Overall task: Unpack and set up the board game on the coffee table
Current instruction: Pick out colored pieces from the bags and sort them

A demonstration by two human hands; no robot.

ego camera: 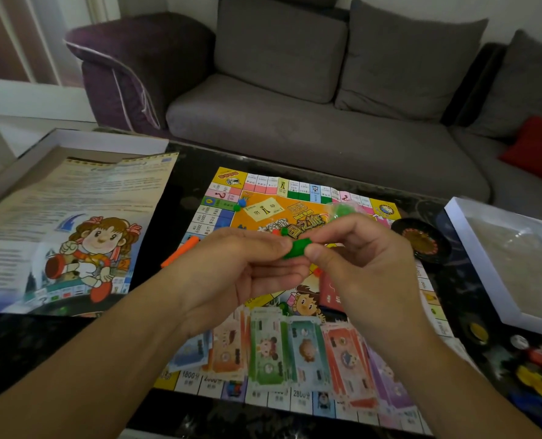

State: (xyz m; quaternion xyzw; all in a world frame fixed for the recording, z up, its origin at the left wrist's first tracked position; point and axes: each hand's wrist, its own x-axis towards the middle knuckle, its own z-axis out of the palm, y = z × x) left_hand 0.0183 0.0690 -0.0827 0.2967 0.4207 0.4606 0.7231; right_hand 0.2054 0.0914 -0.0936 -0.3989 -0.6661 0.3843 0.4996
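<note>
The colourful game board [263,191] lies unfolded on the dark coffee table [41,343]. Both hands are raised over its middle. My left hand [231,267] and my right hand [358,258] together pinch a small green plastic piece [296,248] between fingertips and thumbs. Several stacks of paper play money [282,350] lie in a row along the board's near edge. An orange plastic strip [181,250] lies at the board's left edge. Small blue and green pawns [240,205] stand near the far left corner. A clear bag with green pieces [342,207] shows just behind my right hand.
An open rules sheet [73,232] lies over the box lid at left. A white box tray [491,255] sits at right, a black spinner dish [421,240] beside it. Loose coloured pieces [538,372] lie at the near right. A grey sofa [326,122] stands behind the table.
</note>
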